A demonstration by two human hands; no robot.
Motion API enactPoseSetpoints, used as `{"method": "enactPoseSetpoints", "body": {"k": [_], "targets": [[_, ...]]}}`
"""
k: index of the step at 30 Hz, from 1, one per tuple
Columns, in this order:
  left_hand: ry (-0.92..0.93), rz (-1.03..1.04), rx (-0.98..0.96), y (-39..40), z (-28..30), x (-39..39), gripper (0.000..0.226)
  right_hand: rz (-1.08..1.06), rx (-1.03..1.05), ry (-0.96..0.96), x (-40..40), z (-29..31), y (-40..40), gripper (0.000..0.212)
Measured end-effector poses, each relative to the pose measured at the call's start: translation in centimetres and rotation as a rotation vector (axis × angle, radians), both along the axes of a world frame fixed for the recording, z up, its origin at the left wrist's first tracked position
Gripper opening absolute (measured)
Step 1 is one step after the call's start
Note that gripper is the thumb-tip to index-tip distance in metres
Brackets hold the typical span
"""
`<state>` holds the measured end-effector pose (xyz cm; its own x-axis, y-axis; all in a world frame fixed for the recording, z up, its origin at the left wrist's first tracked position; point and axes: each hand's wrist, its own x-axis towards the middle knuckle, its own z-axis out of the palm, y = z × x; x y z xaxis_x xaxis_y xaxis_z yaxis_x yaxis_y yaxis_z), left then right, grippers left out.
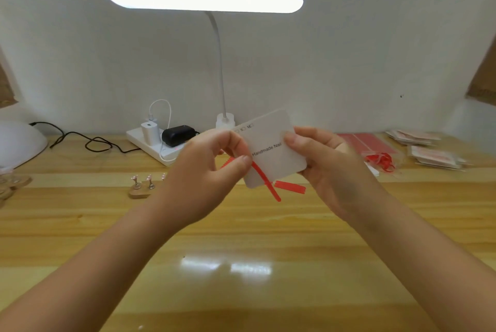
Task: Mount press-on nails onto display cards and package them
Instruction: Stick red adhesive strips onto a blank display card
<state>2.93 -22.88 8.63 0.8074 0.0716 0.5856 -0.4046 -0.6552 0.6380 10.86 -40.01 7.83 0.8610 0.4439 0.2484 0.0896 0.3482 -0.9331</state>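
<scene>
Two hands meet above the wooden table, under the lit lamp. The right hand pinches the white card by its edge, held tilted in the air. The left hand pinches a red strip against the card's face.

white card with black lettering, red strip across it, another red strip on the striped honey-yellow wood table. white lamp, white power strip, black adapter, black cable, red sheets.
</scene>
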Motion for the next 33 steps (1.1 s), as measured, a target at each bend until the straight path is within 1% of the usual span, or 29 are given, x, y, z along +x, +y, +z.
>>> {"method": "enactPoseSetpoints", "body": {"k": [3,5,7,10,12,14,16,17,21,24,25,27,29,33], "targets": [[0.070,-0.047,0.010,0.6,0.5,0.0,0.015,-0.107,-0.179,-0.124,0.2,0.1,-0.4,0.018],[0.083,-0.061,-0.003,0.7,0.8,0.0,0.012,-0.160,-0.208,-0.150,0.2,0.1,-0.4,0.009],[0.055,-0.036,-0.074,0.5,1.1,0.0,0.013,-0.177,-0.172,-0.123,0.0,0.1,-0.3,0.011],[-0.083,0.080,-0.273,0.1,1.4,0.0,0.012,-0.203,-0.094,-0.084,-0.4,0.1,0.1,0.012],[-0.142,0.133,-0.420,-0.3,1.7,-0.2,0.007,-0.219,-0.085,-0.092,-0.9,0.1,0.2,0.022],[-0.171,0.146,-0.497,-0.6,1.8,-0.4,0.005,-0.260,-0.141,-0.194,-1.4,0.1,0.3,0.028],[-0.181,0.149,-0.540,-0.9,1.8,-0.6,0.004,-0.297,-0.185,-0.314,-1.9,0.3,0.5,0.021],[-0.185,0.143,-0.555,-1.1,1.8,-0.7,0.005,-0.307,-0.191,-0.344,-2.1,0.3,0.6,0.018],[-0.216,0.126,-0.567,-1.6,1.4,-0.8,0.004,-0.262,-0.246,-0.406,-2.8,0.4,1.0,0.021],[-0.234,0.135,-0.571,-1.7,1.2,-0.8,0.006,-0.188,-0.242,-0.430,-3.6,0.6,1.1,0.010],[-0.240,0.141,-0.577,-1.7,1.1,-0.7,0.007,-0.182,-0.226,-0.436,-3.8,0.6,1.0,0.012],[-0.252,0.149,-0.593,-1.7,1.0,-0.7,0.011,-0.199,-0.197,-0.441,-3.8,0.7,1.0,0.021],[-0.259,0.141,-0.595,-1.7,1.0,-0.6,0.010,-0.251,-0.194,-0.456,-3.8,0.7,1.0,0.024],[-0.263,0.140,-0.593,-1.9,1.0,-0.7,0.010,-0.310,-0.214,-0.472,-3.4,0.6,0.9,0.018]]}}
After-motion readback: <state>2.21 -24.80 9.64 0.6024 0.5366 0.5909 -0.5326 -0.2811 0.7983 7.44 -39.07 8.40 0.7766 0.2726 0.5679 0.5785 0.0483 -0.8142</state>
